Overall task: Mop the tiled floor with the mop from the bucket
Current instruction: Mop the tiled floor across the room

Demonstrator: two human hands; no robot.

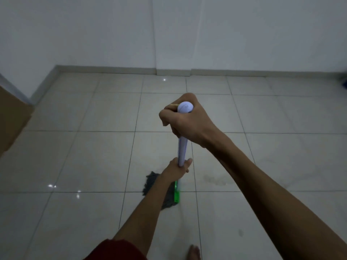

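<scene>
The mop has a pale lilac handle (182, 149) with a rounded top, a green bar (176, 194) at its foot and a grey rag head (152, 182) lying on the pale tiled floor (93, 158). My right hand (185, 120) grips the top of the handle, fingers curled round it. Lower down, my left hand (177, 168) holds the shaft just above the green bar. The left forearm hides part of the rag head. The bucket is not in view.
White walls with a low skirting (112, 69) close the floor at the back and left. A brown panel (13, 117) juts in at the left edge. Wet smears (216, 180) lie right of the mop. My bare toes (193, 251) show at the bottom.
</scene>
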